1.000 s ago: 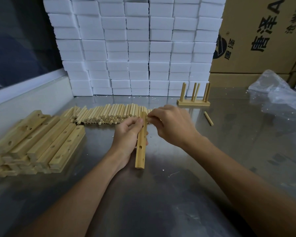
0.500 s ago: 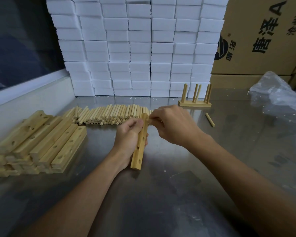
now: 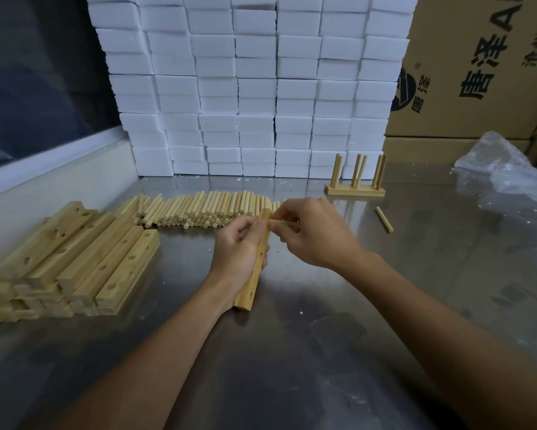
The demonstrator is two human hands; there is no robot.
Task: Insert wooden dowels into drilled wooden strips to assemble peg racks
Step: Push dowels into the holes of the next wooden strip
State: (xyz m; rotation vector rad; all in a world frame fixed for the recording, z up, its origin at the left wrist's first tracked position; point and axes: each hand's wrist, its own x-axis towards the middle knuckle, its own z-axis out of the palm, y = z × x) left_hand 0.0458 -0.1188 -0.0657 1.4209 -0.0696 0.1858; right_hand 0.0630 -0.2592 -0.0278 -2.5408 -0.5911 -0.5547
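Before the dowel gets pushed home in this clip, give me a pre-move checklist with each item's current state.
1. Left hand holds the strip firmly: ok.
2. Right hand pinches a dowel at the strip's far end: ok.
3. Dowel tip seated in a hole: cannot tell, fingers hide it.
4. Strip's near holes unfilled: ok.
5. Spare dowels within reach: ok.
6. Finished rack stands apart from the hands: ok.

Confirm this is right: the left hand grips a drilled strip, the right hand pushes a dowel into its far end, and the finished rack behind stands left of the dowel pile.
Not quite. The head view shows the finished rack right of the dowel pile, not left. The left hand does grip the drilled strip, and the right hand pushes a dowel into its far end.
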